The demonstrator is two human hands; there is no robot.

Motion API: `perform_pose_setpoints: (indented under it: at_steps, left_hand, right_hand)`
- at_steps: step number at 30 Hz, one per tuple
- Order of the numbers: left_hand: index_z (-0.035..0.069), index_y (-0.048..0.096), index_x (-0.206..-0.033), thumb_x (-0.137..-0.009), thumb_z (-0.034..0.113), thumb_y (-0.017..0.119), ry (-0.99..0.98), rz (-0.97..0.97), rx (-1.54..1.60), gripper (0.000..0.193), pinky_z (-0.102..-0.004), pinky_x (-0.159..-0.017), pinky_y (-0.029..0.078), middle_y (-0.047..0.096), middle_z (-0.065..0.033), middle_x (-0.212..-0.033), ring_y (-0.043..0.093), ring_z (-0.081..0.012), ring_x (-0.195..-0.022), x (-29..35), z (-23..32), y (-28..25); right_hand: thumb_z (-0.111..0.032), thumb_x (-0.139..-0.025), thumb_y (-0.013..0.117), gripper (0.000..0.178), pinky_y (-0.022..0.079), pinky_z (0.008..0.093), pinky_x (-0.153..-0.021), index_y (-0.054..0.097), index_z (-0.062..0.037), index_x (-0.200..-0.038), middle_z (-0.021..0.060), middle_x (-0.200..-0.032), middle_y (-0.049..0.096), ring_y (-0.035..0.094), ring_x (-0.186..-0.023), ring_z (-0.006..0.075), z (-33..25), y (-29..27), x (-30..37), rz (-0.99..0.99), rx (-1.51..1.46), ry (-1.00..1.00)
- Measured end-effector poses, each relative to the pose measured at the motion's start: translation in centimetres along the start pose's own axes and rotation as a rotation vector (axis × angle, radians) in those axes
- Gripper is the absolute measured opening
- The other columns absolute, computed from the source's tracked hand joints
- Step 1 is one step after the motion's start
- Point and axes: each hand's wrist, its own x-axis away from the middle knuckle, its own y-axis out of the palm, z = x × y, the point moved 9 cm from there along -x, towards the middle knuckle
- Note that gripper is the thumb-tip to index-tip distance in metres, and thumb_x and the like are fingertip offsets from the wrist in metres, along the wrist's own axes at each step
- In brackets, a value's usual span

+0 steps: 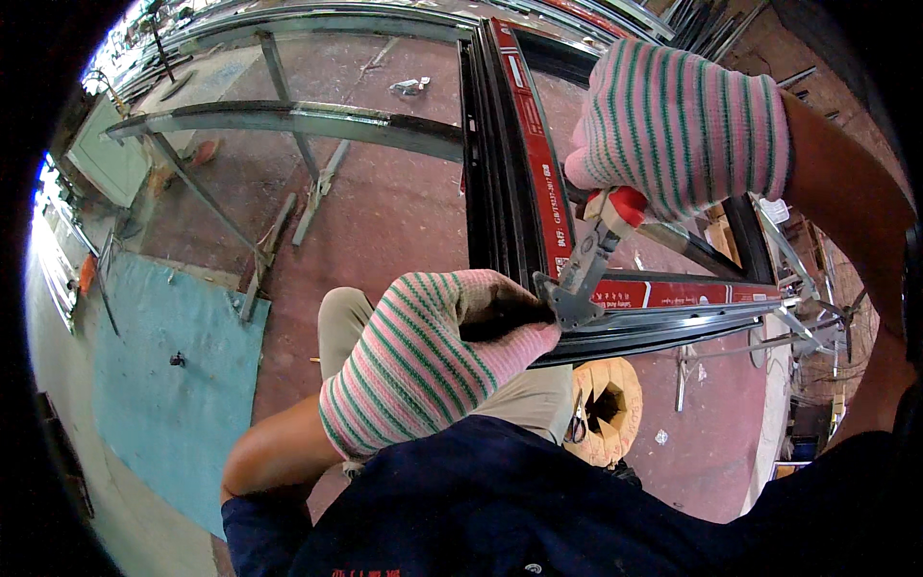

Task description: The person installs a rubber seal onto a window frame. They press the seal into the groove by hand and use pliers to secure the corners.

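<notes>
My right hand [685, 130], in a pink glove with green stripes, is wrapped round the red handle of metal angle shears [585, 267]. Their broad grey head points down at the near corner of a dark metal window frame [488, 163], which has red printed film on its faces. My left hand [423, 351] wears a matching glove and is closed at that same corner, fingertips right beside the shears' head. Its curled fingers hide whatever they may be pinching. The frame is held up above the floor, in front of my knees.
Metal support rails [317, 120] run off to the left of the frame. A blue-green sheet [178, 375] lies on the floor at left. Below the frame is a round yellowish roll [620, 404] with scissors [578, 428] at its edge. Long metal profiles [707, 34] are piled at the far right.
</notes>
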Motion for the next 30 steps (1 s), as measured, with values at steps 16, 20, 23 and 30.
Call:
perform_pose_setpoints:
  at_steps: [16, 20, 23, 30]
  left_hand:
    - [-0.001, 0.075, -0.098, -0.092, 0.017, 0.073, -0.135, -0.071, 0.338, 0.020, -0.0236, -0.070, 0.053, 0.073, -0.0059, -0.082, 0.065, -0.0082, -0.076, 0.2, -2.4, 2.0]
    - [0.002, 0.073, -0.091, -0.090, 0.017, 0.073, -0.061, 0.005, 0.426, 0.014, -0.0212, -0.056, 0.047, 0.068, -0.0012, -0.075, 0.060, -0.0051, -0.062, 0.2, -2.8, 1.6]
    - [0.003, 0.072, -0.089, -0.089, 0.016, 0.072, -0.059, 0.000, 0.412, 0.013, -0.0208, -0.053, 0.045, 0.067, 0.0006, -0.073, 0.058, -0.0041, -0.059, 0.4, -2.3, 1.8]
    - [0.000, 0.070, -0.097, -0.092, 0.012, 0.070, 0.089, -0.096, 0.294, 0.013, -0.0236, -0.072, 0.049, 0.068, -0.0011, -0.083, 0.059, -0.0052, -0.079, 0.6, -0.7, 2.5]
  right_hand:
    - [-0.025, -0.078, 0.064, 0.012, 0.046, 0.0369, -0.067, 0.065, -0.0131, -0.079, 0.0022, -0.069, 0.056, 0.060, -0.071, 0.0222, -3.5, -4.0, 3.0, 0.097, 0.337, 0.228]
    - [-0.025, -0.076, 0.066, 0.013, 0.046, 0.0374, -0.067, 0.064, -0.0131, -0.079, 0.0026, -0.069, 0.056, 0.060, -0.070, 0.0229, -4.4, -4.8, 2.8, 0.175, 0.481, 0.258]
    - [-0.026, -0.070, 0.070, 0.016, 0.045, 0.0377, -0.066, 0.061, -0.0142, -0.076, 0.0026, -0.068, 0.053, 0.059, -0.070, 0.0232, -4.1, -4.9, 3.3, 0.155, 0.336, 0.266]
    - [-0.025, -0.063, 0.080, 0.025, 0.049, 0.0394, -0.069, 0.062, -0.0152, -0.077, 0.0028, -0.073, 0.059, 0.063, -0.075, 0.0263, -1.1, -2.6, 3.1, 0.066, 0.038, 0.171]
